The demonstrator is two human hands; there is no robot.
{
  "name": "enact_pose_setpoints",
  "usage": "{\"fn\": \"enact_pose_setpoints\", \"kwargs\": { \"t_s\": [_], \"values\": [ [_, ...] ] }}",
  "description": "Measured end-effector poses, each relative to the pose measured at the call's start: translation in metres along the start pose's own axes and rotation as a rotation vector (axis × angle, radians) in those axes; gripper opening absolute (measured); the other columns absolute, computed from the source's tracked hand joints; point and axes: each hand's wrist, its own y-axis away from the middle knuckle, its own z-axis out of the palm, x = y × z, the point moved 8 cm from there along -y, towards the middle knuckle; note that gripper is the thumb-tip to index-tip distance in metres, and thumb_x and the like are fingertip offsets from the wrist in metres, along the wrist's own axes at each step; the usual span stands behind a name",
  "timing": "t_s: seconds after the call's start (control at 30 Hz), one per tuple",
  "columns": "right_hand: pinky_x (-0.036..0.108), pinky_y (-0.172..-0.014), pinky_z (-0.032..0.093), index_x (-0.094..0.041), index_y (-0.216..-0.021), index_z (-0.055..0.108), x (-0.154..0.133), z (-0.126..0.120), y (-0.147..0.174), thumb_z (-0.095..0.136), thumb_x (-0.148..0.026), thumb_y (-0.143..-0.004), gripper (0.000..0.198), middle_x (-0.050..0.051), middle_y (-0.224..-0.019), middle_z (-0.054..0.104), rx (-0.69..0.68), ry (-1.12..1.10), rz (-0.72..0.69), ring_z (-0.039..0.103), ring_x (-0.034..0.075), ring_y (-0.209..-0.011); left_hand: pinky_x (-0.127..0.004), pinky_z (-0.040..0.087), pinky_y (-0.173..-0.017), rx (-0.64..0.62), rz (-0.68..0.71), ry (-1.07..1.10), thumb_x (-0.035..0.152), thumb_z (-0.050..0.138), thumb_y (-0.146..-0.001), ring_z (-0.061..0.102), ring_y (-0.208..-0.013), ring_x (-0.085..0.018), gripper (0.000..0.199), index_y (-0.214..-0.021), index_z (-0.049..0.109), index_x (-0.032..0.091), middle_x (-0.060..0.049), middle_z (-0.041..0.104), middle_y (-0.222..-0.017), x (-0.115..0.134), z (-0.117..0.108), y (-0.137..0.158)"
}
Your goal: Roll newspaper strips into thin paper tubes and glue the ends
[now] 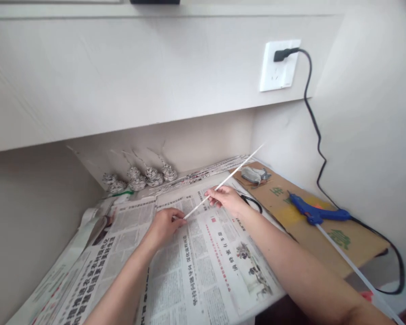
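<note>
A thin white rolled-paper stick (238,168) slants up to the right above the newspaper (176,266). Its lower end is pinched between the thumb and fingers of my left hand (169,222). Farther along, about a third of the way up, my right hand (226,199) grips the same stick between thumb and fingertips. The far tip rises past the bundle of paper sticks (203,173) lying along the back wall. Several small gourd-shaped pieces of coiled paper (153,176), with thin tails sticking up, stand at the back left.
At right, a cardboard sheet (277,212) carries a blue glue gun (316,211) with a long white glue stick (355,271). Its black cord (313,117) runs to the wall socket (280,67). A crumpled grey scrap (253,175) lies behind. A low overhanging panel (138,76) spans the back.
</note>
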Motion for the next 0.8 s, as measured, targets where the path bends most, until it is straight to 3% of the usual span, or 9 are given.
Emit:
{"fn": "enact_pose_setpoints", "kwargs": {
  "t_s": [0.13, 0.27, 0.43, 0.63, 0.8],
  "values": [
    [0.017, -0.040, 0.031, -0.013, -0.080, 0.068, -0.001, -0.002, -0.001, 0.071, -0.049, -0.067, 0.037, 0.002, -0.065, 0.059, -0.033, -0.114, -0.010, 0.056, 0.009, -0.054, -0.024, 0.039, -0.051, 0.108, -0.053, 0.070, 0.038, 0.063, -0.067, 0.056, -0.054, -0.016, 0.022, -0.075, 0.068, 0.018, -0.001, 0.064, -0.065, -0.018, -0.029, 0.002],
    [0.017, -0.041, 0.033, -0.015, -0.080, 0.067, -0.001, -0.002, -0.002, 0.071, -0.048, -0.068, 0.035, 0.001, -0.067, 0.059, -0.056, -0.182, -0.023, 0.056, 0.009, -0.055, -0.023, 0.037, -0.050, 0.133, -0.085, 0.151, 0.039, 0.072, -0.059, 0.051, -0.052, -0.015, 0.024, -0.071, 0.069, 0.018, 0.000, 0.059, -0.056, -0.041, -0.063, 0.011],
    [0.017, -0.040, 0.032, -0.014, -0.079, 0.067, 0.000, -0.002, -0.002, 0.071, -0.048, -0.069, 0.035, 0.002, -0.066, 0.061, -0.066, -0.199, -0.033, 0.055, 0.009, -0.054, -0.020, 0.038, -0.048, 0.155, -0.241, 0.439, 0.034, 0.081, -0.051, 0.054, -0.059, -0.015, 0.031, -0.074, 0.070, 0.017, -0.002, 0.062, -0.065, -0.085, -0.093, 0.026],
    [0.019, -0.042, 0.032, -0.013, -0.080, 0.067, -0.002, 0.004, 0.002, 0.073, -0.045, -0.067, 0.035, 0.001, -0.064, 0.060, -0.090, -0.211, -0.062, 0.055, 0.010, -0.054, -0.016, 0.049, -0.047, 0.306, -0.337, 0.969, 0.007, 0.074, -0.061, 0.059, -0.056, -0.011, 0.020, -0.077, 0.067, 0.016, -0.001, 0.064, -0.069, -0.136, -0.095, 0.027],
    [0.019, -0.044, 0.032, -0.013, -0.085, 0.068, -0.001, 0.016, 0.010, 0.073, -0.045, -0.068, 0.036, 0.001, -0.066, 0.060, -0.121, -0.149, -0.086, 0.056, 0.010, -0.055, -0.013, 0.050, -0.044, 0.434, -0.281, 1.358, 0.005, 0.060, -0.077, 0.062, -0.055, -0.009, 0.010, -0.076, 0.061, 0.015, 0.000, 0.063, -0.065, -0.137, -0.088, 0.020]
  ]
}}
